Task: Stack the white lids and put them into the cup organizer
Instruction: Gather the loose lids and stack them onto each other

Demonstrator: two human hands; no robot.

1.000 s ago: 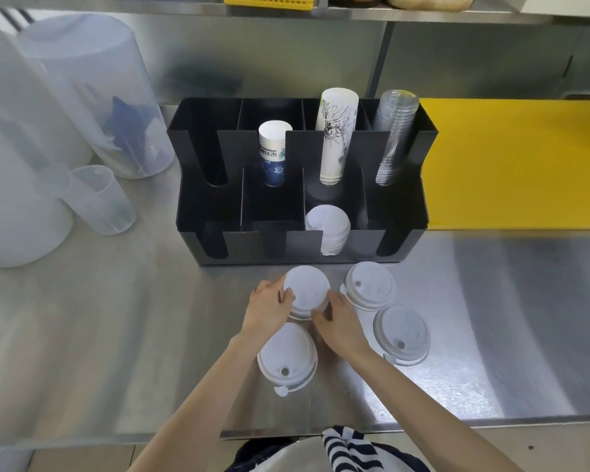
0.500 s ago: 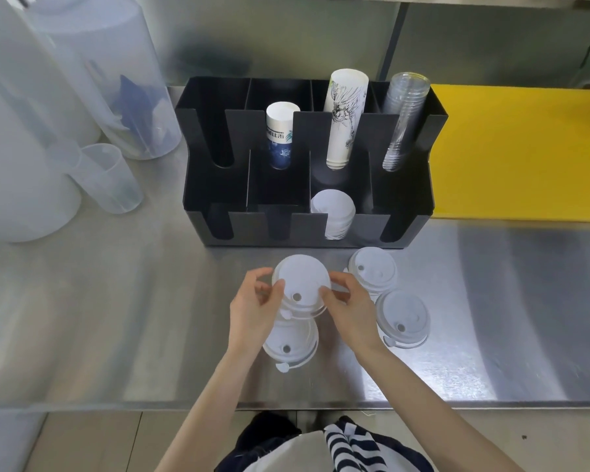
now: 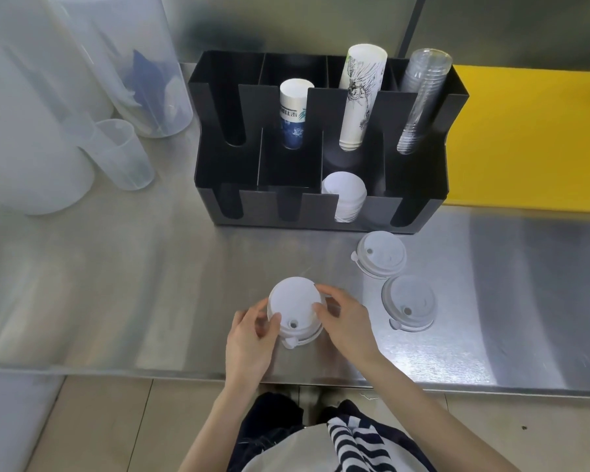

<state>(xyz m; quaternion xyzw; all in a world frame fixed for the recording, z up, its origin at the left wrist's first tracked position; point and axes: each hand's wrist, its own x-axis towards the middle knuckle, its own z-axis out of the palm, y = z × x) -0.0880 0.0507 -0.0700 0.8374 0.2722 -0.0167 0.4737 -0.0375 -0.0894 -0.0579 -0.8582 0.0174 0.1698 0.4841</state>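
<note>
Near counter edge, both hands' grip closed on lid stack, now set down on lower lid.

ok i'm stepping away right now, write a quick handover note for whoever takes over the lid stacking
Left hand and right hand: both grip the held lid stack from either side, near the counter's front edge.
Loose lids: the far lid sits just in front of the cup organizer; the near lid is beside it, closer to you. Both are on the steel counter.
Done: some lids already stand in the organizer's front row, as the stored lids.
Left: add the two loose lids to the held stack, then slot it into the organizer.
</note>
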